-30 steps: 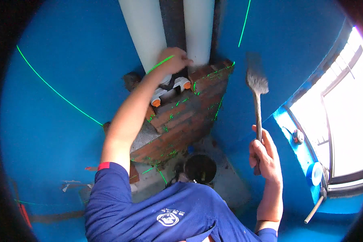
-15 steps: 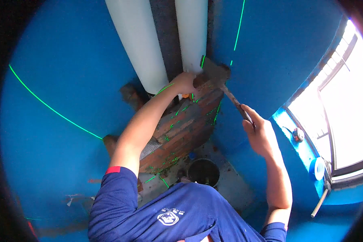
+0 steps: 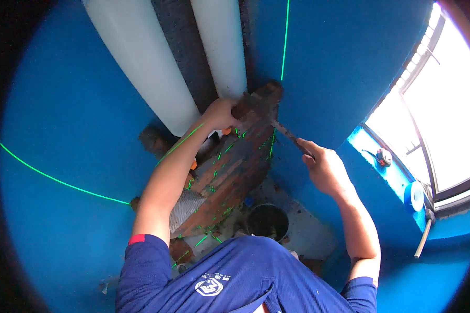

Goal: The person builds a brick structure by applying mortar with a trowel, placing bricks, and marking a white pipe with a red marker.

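Head view: I find the right hand (image 3: 324, 167) closed round a trowel (image 3: 287, 134) at the brickwork (image 3: 245, 161); the left hand (image 3: 220, 112) meets a brick (image 3: 239, 110) below the white pipe (image 3: 222, 47), finger hold indeterminable. I judge the brick is being worked; next calls for steadying it.

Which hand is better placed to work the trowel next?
Right, probably: the right hand grips the trowel by its handle, blade end at the brickwork; the left hand is near a white pipe.
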A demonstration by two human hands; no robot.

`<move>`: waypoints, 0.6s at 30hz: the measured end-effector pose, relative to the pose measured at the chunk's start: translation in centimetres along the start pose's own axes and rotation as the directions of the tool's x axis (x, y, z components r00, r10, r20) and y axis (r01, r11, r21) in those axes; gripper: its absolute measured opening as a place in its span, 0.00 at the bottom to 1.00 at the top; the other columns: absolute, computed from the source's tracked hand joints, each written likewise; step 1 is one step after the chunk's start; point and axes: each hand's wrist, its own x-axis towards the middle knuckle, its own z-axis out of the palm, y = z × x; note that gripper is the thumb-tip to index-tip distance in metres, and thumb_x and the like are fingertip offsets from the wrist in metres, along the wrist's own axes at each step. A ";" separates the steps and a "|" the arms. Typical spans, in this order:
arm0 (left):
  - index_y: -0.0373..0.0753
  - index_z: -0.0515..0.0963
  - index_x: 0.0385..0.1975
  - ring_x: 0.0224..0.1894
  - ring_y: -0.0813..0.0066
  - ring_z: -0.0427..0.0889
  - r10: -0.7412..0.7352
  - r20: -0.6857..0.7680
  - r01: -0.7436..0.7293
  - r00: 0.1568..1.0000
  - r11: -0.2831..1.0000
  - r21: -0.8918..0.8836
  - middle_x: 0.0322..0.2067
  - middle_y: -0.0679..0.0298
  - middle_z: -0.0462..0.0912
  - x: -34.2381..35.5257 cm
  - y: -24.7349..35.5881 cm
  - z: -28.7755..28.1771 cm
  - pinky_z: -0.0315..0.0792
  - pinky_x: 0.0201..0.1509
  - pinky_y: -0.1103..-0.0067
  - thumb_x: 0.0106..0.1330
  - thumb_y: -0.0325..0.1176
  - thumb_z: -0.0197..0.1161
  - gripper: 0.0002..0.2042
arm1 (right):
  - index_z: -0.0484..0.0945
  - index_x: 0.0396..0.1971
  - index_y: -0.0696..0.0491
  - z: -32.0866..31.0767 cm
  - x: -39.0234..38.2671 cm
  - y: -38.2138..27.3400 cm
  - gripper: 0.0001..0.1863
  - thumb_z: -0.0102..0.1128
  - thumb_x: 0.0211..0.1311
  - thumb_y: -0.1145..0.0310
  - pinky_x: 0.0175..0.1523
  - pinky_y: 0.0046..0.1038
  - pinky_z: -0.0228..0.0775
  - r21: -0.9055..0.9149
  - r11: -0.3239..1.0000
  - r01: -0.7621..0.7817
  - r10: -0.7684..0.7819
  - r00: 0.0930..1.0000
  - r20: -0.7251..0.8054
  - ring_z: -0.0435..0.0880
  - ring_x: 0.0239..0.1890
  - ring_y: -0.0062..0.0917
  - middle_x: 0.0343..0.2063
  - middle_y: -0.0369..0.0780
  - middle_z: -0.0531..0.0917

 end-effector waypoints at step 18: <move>0.36 0.70 0.55 0.55 0.52 0.73 0.177 -0.535 -0.185 0.826 0.982 0.040 0.54 0.49 0.74 -6.4 4.3 4.3 0.70 0.57 0.64 0.59 0.37 0.64 0.25 | 0.72 0.19 0.55 10.5 4.2 13.7 0.29 0.39 0.72 0.47 0.25 0.31 0.60 0.277 0.936 -0.217 0.265 0.952 -0.151 0.69 0.18 0.23 0.14 0.37 0.72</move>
